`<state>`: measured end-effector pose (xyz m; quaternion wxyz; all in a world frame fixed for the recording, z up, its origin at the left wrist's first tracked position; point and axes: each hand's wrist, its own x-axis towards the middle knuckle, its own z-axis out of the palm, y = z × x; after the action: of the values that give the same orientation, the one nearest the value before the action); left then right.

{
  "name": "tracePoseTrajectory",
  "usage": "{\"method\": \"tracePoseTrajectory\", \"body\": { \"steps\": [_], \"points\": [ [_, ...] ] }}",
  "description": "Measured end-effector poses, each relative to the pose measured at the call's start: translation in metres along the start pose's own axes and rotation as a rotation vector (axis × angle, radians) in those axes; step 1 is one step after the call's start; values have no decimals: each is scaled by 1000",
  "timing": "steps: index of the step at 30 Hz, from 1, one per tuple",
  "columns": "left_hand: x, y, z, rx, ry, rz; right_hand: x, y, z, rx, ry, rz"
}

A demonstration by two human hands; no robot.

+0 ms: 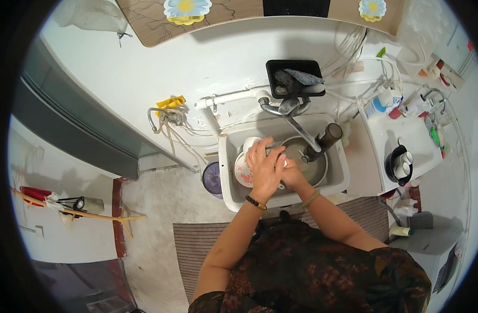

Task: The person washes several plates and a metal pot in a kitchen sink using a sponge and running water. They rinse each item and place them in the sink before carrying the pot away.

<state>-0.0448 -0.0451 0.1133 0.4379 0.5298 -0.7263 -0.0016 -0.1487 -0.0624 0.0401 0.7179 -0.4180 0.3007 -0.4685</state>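
Both hands meet over a white sink (225,187), at its middle. My left hand (262,166), palm down with fingers extended, lies partly over my right hand (293,175), and its palm side is hidden. A small white object (285,162) shows between the hands, by the curled fingers of my right hand; most of it is covered. Below my left hand, a white bowl with a red pattern (243,174) rests in the sink, beside another white dish (250,144). To the right stands a round metal basin (321,174) with cloudy water.
The faucet (301,131) reaches over the basin, with a dark cylindrical attachment (328,139). A black tray (295,78) with scouring pads sits above it. At right, a white counter (395,129) holds bottles and a black bowl (391,164) with cups. A purple-lined bin (213,178) stands left.
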Motion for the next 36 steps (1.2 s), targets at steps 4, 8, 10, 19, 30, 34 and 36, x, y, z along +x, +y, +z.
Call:
{"method": "tracePoseTrajectory", "body": {
  "steps": [4, 8, 10, 19, 30, 34, 36],
  "points": [
    [9, -46, 8, -209, -23, -255, -4, -13, 4, -266, 23, 69],
    [12, -22, 29, -105, 14, 100, 1, -7, -13, -225, 51, -102],
    [19, -10, 27, -62, -132, 151, -1, -2, -17, -82, 80, -64],
    [-16, -51, 22, -73, -153, -1, 21, -2, -18, 701, 238, 185],
    [4, -87, -5, -501, -90, -718, 37, -44, -6, 290, 23, 413],
    [10, -78, 5, -918, 105, -1079, 39, -64, 17, 292, -47, 200],
    [11, -57, 26, -1419, 449, -1250, 23, -32, 28, 30, 8, -103]
  ]
}}
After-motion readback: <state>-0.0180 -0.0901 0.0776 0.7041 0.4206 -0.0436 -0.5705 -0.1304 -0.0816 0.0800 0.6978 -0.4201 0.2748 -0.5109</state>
